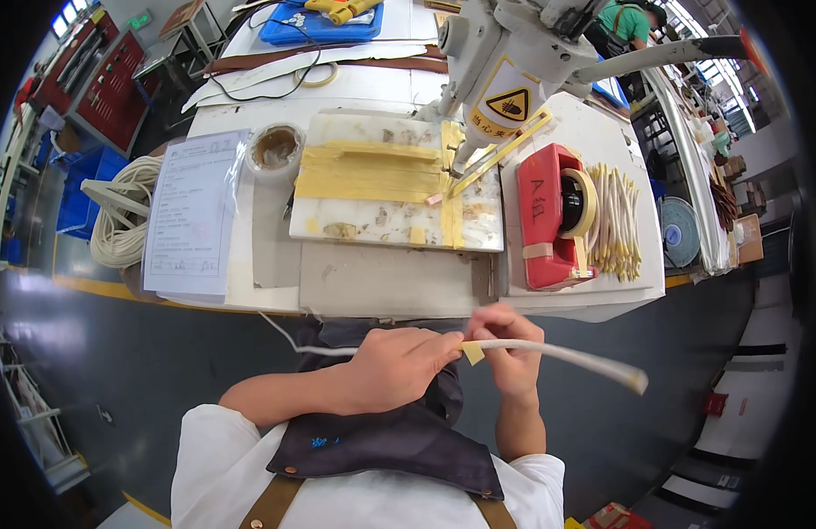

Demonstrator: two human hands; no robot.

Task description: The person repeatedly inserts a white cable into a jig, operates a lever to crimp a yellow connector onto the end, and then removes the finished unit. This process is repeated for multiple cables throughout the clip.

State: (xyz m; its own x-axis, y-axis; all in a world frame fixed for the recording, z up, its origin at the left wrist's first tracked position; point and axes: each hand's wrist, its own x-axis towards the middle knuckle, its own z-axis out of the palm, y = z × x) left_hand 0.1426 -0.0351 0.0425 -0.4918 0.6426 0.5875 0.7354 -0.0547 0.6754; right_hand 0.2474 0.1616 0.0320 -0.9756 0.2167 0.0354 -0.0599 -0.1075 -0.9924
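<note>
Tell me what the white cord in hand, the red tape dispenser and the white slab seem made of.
White cord: probably fabric or fibre, matte; it shows no shine and bends smoothly.
Red tape dispenser: likely moulded plastic, evenly coloured, with stiff-looking walls; painted metal is possible.
White slab: perhaps plastic or stone; its smooth, brown-stained face leaves that open.

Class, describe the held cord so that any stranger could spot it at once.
Find the big white table, then look below its near edge to the person's left hand. It grips a pale cord that runs on past the right hand. A flap of yellow tape juts from this cord; the yellow-tipped cords lie bundled on the table.
</note>
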